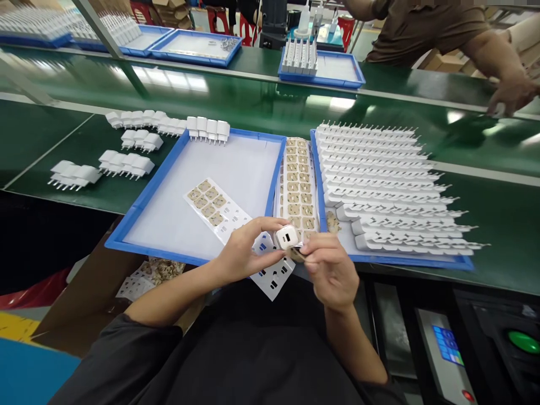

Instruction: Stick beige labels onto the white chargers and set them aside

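A white USB wall charger (287, 237) is gripped between the thumb and fingers of my left hand (244, 250), its face with two port slots turned up towards me. Close beside that face, my right hand (332, 269) pinches a small tan sticker (298, 255), partly hidden by the fingers. Under my left hand a white sticker sheet (230, 216) lies slanting over the blue tray (145, 194); several tan stickers are on its upper end, and cut-out holes show lower down. More sticker sheets (300, 180) lie stacked between the two trays.
At right, a second blue tray (405, 260) holds rows of white chargers (379, 185), pins outward. Loose chargers (126, 163) stand on the green bench at left, some on the tray's back edge. Across the conveyor (236, 98) is a co-worker's hand (512, 87). A box of scraps (164, 273) sits below.
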A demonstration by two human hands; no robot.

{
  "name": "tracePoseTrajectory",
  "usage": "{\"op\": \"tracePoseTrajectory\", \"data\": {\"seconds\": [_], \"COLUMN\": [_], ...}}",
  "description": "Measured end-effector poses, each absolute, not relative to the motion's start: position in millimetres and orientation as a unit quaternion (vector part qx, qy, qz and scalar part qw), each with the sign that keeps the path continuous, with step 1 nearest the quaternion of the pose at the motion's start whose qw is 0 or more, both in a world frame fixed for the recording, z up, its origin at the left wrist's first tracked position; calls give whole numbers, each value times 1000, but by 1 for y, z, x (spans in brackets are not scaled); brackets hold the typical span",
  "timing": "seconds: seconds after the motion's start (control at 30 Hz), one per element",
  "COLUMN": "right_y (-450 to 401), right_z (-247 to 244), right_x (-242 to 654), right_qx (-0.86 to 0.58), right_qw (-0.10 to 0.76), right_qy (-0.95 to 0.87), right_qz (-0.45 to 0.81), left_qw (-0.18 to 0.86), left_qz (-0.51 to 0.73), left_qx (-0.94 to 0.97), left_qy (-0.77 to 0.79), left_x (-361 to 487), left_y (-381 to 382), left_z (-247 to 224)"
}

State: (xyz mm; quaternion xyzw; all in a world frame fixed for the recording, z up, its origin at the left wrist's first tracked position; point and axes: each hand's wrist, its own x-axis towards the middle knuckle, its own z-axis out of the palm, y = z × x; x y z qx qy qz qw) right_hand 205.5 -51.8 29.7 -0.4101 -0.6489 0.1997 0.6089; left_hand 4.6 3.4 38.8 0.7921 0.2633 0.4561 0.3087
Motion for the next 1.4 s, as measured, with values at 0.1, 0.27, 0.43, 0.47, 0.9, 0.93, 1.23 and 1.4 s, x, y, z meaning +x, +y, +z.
{"op": "tracePoseTrajectory", "data": {"seconds": [0.1,0.27,0.43,0.47,0.9,0.93,1.23,1.4], "right_y": [-53,-48,-48,-48,-40,-40,-39,-37], "right_z": [23,11,5,6,1,0,-3,-3], "right_x": [227,264,266,264,181,180,183,181], "right_qx": [-544,-726,-703,-690,-420,-419,-431,-450], "right_qw": [619,393,359,375,398,396,372,372], "right_qy": [-547,-564,-613,-619,-805,-807,-810,-802], "right_qz": [148,-12,-29,-27,127,127,143,124], "left_qw": [332,344,295,288,129,126,118,129], "left_qz": [415,342,285,275,330,337,367,354], "left_qx": [785,781,804,803,696,686,621,606], "left_qy": [319,394,431,442,625,632,683,701], "left_x": [-1,-12,-26,-30,-67,-66,-39,-32], "left_y": [4,10,26,31,243,257,314,315], "left_z": [40,42,44,45,23,22,8,8]}}
